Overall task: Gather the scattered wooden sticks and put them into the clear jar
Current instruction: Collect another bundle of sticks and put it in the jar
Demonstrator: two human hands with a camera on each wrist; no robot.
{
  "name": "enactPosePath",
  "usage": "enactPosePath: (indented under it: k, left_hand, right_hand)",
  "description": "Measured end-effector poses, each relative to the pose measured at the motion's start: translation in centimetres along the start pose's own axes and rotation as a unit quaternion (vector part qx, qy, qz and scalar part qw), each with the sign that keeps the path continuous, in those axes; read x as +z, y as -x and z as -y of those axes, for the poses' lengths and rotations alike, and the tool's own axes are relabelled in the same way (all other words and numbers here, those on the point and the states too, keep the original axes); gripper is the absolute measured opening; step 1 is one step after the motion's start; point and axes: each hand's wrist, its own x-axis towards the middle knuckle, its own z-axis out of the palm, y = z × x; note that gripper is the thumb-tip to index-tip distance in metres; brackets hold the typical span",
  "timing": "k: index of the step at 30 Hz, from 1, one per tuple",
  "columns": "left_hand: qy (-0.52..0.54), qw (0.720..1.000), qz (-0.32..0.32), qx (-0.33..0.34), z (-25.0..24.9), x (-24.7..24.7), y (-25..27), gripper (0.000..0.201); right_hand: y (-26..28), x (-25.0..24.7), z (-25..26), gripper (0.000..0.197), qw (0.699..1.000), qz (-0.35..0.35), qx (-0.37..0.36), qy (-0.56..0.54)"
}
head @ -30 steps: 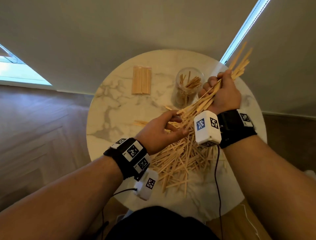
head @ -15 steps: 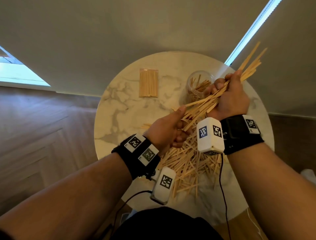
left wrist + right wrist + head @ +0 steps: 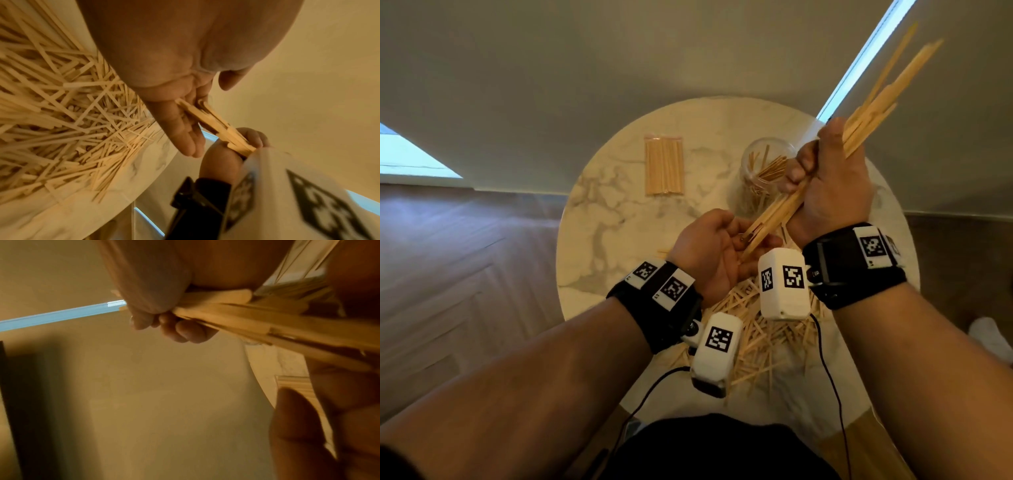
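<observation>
My right hand (image 3: 828, 185) grips a bundle of long wooden sticks (image 3: 876, 102), lifted and slanting up to the right, just right of the clear jar (image 3: 756, 161). The jar stands upright on the marble table (image 3: 619, 222) and holds several sticks. My left hand (image 3: 712, 250) lies palm-up with straight fingers against the bundle's lower ends. In the left wrist view the stick ends (image 3: 216, 123) rest on my fingers (image 3: 180, 129). A loose pile of sticks (image 3: 760, 342) covers the near part of the table under both wrists. The right wrist view shows curled fingers (image 3: 185, 332) around the bundle (image 3: 246, 321).
A flat wrapped packet of sticks (image 3: 664, 166) lies at the back left of the round table, left of the jar. The table stands against a grey wall, with wood floor (image 3: 465, 274) to the left. Cables hang from both wrist cameras over the near edge.
Both hands rose off the pile. The bundle in my right hand tilted steeper, and my left hand moved under its lower ends with its fingers straightened.
</observation>
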Motion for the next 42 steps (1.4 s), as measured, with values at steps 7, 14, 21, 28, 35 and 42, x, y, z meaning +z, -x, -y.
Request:
enactPosePath:
  k: [7,14,21,28,35,42]
  left_hand:
    - [-0.008,0.999,0.014,-0.05,-0.4,-0.1,-0.3,0.065]
    - [0.07,0.997,0.02,-0.003,-1.0,-0.6,0.1,0.052]
    - [0.073,0.997,0.028,0.028,-0.9,-1.3,0.4,0.055]
    - [0.037,0.999,0.023,0.029,-0.3,-1.9,0.6,0.049]
    - [-0.188,0.962,-0.114,0.159,-3.1,-2.1,2.5,0.045]
    - [-0.308,0.874,-0.131,0.353,-7.9,-0.2,4.6,0.055]
  right_hand:
    - [1.0,1.7,0.6,0.042,0.989,0.146,-0.012,0.007]
    - [1.9,1.2,-1.0,0.047,0.959,0.269,0.001,0.085]
    - [2.3,1.1,-1.7,0.037,0.942,0.283,-0.031,0.178]
    - [3.3,1.0,-2.3,0.052,0.924,0.289,-0.016,0.248]
    - [2.8,-0.6,-1.5,0.066,0.87,0.288,-0.015,0.399]
    - [3.3,-0.2,-0.6,0.033,0.612,0.379,-0.002,0.694]
